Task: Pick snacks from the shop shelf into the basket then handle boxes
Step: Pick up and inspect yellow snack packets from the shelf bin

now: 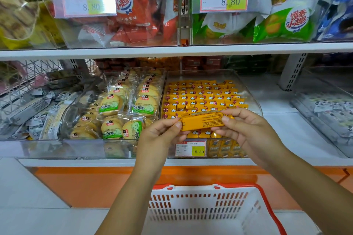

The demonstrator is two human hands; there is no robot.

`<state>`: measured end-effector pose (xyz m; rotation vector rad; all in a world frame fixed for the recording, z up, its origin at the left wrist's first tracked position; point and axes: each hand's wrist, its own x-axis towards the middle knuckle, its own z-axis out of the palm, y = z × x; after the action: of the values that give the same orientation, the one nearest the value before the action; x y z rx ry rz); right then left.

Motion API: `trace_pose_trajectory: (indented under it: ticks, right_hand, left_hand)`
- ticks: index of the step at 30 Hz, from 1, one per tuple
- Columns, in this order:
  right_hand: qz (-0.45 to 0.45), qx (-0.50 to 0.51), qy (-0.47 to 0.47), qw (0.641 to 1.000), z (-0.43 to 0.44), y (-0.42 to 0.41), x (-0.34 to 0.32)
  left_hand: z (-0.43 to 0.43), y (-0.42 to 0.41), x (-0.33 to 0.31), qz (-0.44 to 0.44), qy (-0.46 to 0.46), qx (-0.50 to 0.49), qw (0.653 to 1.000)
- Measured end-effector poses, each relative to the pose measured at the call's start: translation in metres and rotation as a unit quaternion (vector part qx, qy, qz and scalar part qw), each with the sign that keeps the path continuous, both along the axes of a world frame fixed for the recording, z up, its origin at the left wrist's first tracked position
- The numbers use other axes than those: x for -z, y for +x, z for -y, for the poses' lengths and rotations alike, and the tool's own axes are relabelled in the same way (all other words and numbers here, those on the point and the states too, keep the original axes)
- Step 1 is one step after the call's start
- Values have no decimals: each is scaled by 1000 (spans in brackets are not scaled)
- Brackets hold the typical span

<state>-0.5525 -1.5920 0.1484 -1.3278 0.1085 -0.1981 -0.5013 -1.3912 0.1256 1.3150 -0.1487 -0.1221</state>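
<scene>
I hold one yellow snack packet (202, 121) crosswise, its printed back facing me. My left hand (160, 133) pinches its left end and my right hand (242, 128) pinches its right end. It hangs just in front of a clear bin (248, 89) filled with rows of the same yellow packets (202, 95) on the lower shelf. Below my forearms stands a white basket (200, 208) with a red rim and handle; the part of its inside that I see holds nothing.
Left of the yellow packets sits a clear bin of round biscuits in green-labelled wrappers (122, 108). The upper shelf carries bins of red bags (133, 9) and green bags (282, 23). A price tag (191, 149) reads 15.80. An orange panel (95, 183) runs under the shelf.
</scene>
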Motion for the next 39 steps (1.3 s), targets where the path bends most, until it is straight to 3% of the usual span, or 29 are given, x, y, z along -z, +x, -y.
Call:
trace_pose_trajectory:
  ticks: [8,13,19,21,24,30,34,39]
  right_hand:
    - [-6,-44,6,999,7,-1,-2]
    - [-1,14,-76,997,5,1,-1]
    - [-23,10,-42,999,3,3,0]
    - [-26,38,-53,998,6,7,-3]
    - [8,90,-120,989,13,21,-15]
    - [66,83,-294,950,14,70,-32]
    - [77,31,-359,930,6,102,-35]
    - [47,-61,-516,853,2,130,-40]
  left_hand:
    - [-8,2,-5,16,59,53,997]
    - [-2,2,-1,69,133,18,989]
    - [3,1,8,123,227,-21,966]
    - [5,3,13,201,306,-49,929]
    - [12,9,14,318,436,-67,839]
    - [30,21,14,313,631,-6,710]
    - [35,20,25,311,640,-21,702]
    - [32,20,38,307,639,-37,704]
